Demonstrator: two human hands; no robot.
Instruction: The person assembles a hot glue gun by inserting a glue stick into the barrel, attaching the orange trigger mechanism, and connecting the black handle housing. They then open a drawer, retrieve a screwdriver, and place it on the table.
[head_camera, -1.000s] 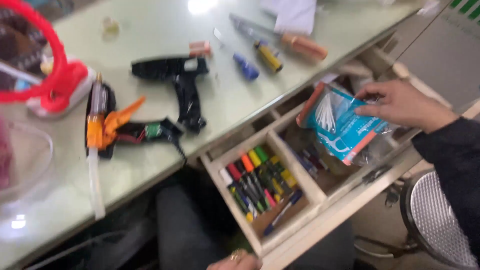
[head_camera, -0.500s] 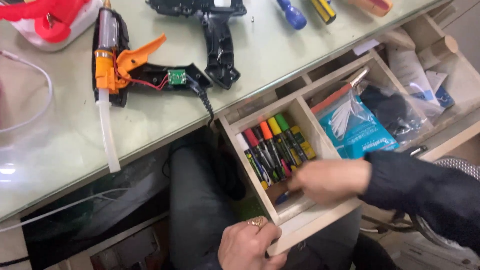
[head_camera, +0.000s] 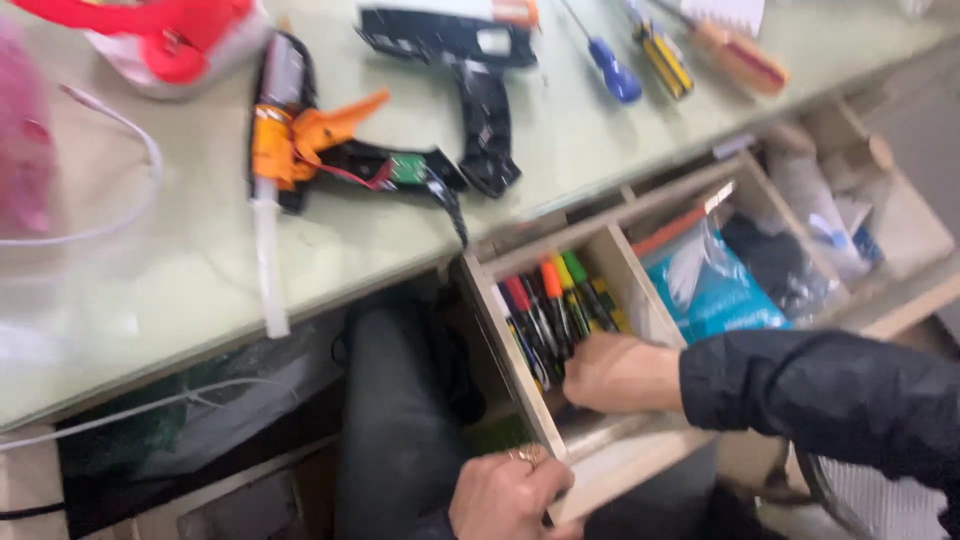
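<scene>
Head view: open wooden drawer (head_camera: 520, 345) below the pale green tabletop (head_camera: 200, 270). Right hand (head_camera: 620, 373) reaching into the left compartment, fingers curled over the near ends of the coloured-handled screwdrivers (head_camera: 550, 300); actual grasp probably not yet made, cannot tell through blur. Screwdriver long axes running front to back, handles pointing away from the fingers. Left hand (head_camera: 508, 495) clenched on the drawer's front corner, farther from the tools.

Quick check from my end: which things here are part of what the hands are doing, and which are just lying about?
In hand:
right hand reaching among the coloured-handled tools
left hand on the wooden drawer front

Lying about:
black glue gun
orange glue gun
blue screwdriver
blue packet
</scene>
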